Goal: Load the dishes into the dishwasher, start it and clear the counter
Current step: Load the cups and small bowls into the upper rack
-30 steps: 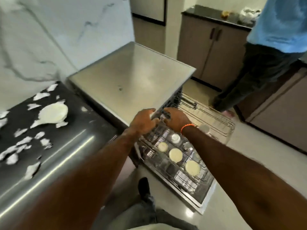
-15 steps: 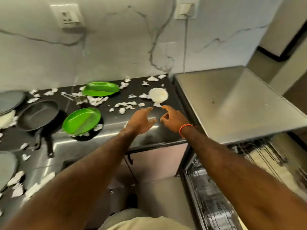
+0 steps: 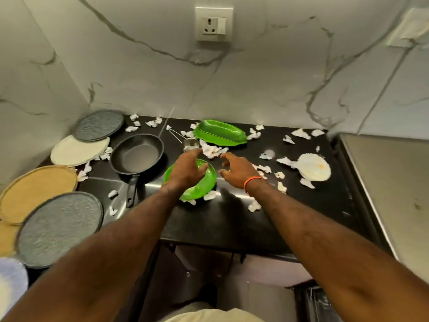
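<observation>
Both hands reach out over the black counter (image 3: 232, 219). My left hand (image 3: 189, 168) hovers above a round green plate (image 3: 205, 184), fingers spread and loosely bent, holding nothing. My right hand (image 3: 236, 169), with an orange wristband, is just right of the plate, fingers spread above torn paper scraps (image 3: 212, 151). A green oblong dish (image 3: 220, 132) lies behind the hands. A small steel measuring cup (image 3: 190, 144) sits beside it. A black frying pan (image 3: 137, 153) stands left of the plate. The dishwasher's steel top (image 3: 394, 182) is at the right.
Several round plates are stacked at the left: grey (image 3: 98, 125), cream (image 3: 79, 151), tan (image 3: 37, 192) and a larger grey one (image 3: 59, 228). A white flat disc (image 3: 313, 167) lies at the right of the counter. A wall socket (image 3: 213, 24) is above.
The view swung from the open dishwasher rack to the counter. Both hands left the rack and moved left over the counter, and are now at the round green plate.
</observation>
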`<state>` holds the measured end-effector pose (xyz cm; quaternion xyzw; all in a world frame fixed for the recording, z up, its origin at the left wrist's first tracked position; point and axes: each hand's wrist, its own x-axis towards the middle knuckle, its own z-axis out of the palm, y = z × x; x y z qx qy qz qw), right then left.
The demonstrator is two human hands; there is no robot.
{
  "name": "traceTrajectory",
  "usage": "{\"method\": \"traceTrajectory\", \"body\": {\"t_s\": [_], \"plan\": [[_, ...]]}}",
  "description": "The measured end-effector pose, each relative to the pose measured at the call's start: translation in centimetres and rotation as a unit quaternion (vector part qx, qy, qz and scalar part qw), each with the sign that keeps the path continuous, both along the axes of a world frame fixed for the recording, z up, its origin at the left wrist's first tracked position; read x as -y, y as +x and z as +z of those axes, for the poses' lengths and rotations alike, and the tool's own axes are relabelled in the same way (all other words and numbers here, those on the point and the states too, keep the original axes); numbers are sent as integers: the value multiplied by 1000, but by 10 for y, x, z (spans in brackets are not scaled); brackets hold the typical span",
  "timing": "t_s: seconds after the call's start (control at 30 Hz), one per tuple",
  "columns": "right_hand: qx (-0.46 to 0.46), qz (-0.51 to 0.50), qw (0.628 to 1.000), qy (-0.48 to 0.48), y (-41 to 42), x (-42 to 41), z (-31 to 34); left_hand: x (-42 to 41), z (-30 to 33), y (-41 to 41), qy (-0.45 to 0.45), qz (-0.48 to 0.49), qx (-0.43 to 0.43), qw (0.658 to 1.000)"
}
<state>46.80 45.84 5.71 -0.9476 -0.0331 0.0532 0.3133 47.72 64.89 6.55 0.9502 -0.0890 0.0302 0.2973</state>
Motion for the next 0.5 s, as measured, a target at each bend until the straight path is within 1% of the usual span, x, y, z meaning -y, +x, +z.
{"method": "traceTrajectory", "body": {"t_s": [0.17, 0.33, 0.5], "plan": [[11, 11, 1000, -10, 76, -60, -13, -50, -8, 66, 9, 23, -36, 999], [30, 0, 999, -19, 137, -104, -27, -73, -20, 116, -12, 39, -92, 995], [-24, -2, 997, -70, 177, -128, -38, -85, -40, 145, -53, 68, -144, 986]]}}
